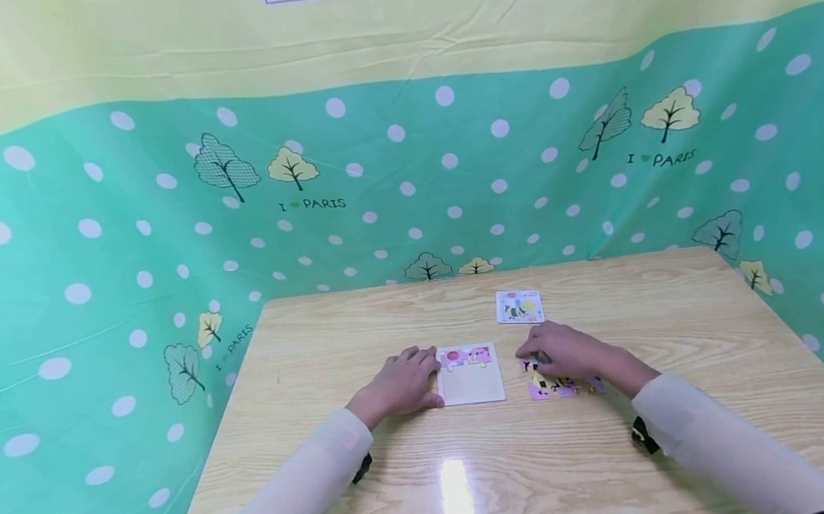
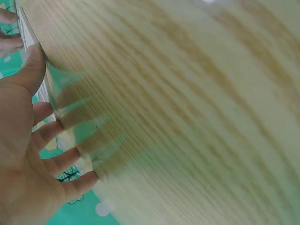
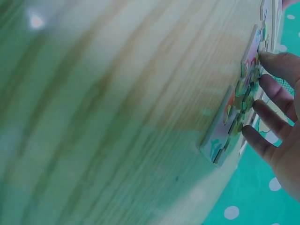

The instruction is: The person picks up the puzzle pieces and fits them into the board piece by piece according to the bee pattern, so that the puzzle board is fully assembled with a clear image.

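Observation:
A square white puzzle tray (image 1: 471, 385) lies on the table, with pink picture pieces (image 1: 468, 357) along its far side and a bare base nearer me. My left hand (image 1: 410, 381) rests at the tray's left edge; its thumb touches the rim and its fingers spread on the wood in the left wrist view. To the right of the tray lies a group of loose puzzle pieces (image 1: 540, 388), pink with yellow and black. Over them is my right hand (image 1: 563, 350), and its extended fingertips touch pieces (image 3: 218, 131) in the right wrist view. The hand partly hides the group.
A small square picture card (image 1: 518, 306) with a bee-like figure lies beyond the loose pieces. The wood-grain table (image 1: 377, 495) reaches back to a green dotted cloth (image 1: 403, 174) that hangs behind and at both sides.

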`<state>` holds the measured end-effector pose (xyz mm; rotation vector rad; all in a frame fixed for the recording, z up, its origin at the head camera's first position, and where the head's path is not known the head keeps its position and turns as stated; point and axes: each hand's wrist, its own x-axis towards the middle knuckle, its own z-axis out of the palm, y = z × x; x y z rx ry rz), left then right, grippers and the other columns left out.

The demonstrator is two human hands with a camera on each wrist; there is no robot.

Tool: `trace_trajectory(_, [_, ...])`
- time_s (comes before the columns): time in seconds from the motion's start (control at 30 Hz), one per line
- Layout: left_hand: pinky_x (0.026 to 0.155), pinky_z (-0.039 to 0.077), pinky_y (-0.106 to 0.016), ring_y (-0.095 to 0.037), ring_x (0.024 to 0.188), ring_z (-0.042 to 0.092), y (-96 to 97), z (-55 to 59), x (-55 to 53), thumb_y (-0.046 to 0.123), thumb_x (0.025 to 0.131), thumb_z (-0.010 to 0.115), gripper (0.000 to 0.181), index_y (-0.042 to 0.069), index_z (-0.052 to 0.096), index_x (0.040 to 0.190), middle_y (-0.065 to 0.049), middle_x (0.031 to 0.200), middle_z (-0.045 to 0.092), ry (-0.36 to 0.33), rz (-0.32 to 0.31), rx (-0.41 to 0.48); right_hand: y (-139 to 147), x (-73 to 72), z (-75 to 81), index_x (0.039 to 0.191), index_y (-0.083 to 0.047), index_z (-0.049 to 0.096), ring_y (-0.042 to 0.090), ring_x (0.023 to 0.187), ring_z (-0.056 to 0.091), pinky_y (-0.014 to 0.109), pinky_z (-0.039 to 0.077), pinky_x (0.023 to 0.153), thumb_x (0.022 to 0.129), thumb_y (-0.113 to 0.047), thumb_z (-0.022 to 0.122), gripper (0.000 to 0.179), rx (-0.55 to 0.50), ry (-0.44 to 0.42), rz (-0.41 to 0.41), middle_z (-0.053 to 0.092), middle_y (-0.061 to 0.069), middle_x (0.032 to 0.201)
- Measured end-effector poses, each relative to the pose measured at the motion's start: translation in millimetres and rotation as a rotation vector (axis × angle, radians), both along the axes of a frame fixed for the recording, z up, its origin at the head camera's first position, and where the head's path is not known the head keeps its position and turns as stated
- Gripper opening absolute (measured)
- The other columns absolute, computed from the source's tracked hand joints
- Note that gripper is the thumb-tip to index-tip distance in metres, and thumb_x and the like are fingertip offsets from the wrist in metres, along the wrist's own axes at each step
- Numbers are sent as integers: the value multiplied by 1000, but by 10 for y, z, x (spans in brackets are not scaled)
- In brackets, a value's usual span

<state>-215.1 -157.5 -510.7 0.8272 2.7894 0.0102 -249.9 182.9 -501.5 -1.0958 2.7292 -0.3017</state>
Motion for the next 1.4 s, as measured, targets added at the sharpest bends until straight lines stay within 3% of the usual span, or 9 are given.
trace_trajectory(0.5, [113, 43, -61, -37, 150, 37, -18, -29, -11, 66, 92, 58, 74, 18, 51, 147, -8, 165, 36, 15, -3, -7, -19, -41, -62, 124, -16, 73, 20, 106, 62, 43, 54, 94, 91, -18, 74, 33, -17, -2, -9, 71, -2, 111])
trace_trajectory(1.07, [112, 44, -61, -38, 149, 37, -25, 3, -4, 67, 92, 58, 74, 17, 51, 147, -9, 165, 37, 20, -9, 0, -107, -24, -31, 120, -14, 74, 21, 110, 62, 44, 53, 100, 88, -11, 73, 32, -61, -33, -27, 72, -1, 113])
trace_trajectory(1.4, [111, 45, -61, -38, 148, 39, -15, -28, -6, 67, 92, 59, 73, 18, 52, 146, -9, 164, 38, 34, -13, -7, -162, -21, -3, 122, -16, 73, 13, 100, 57, 37, 53, 89, 89, -13, 72, 33, -86, -25, -6, 70, -4, 110])
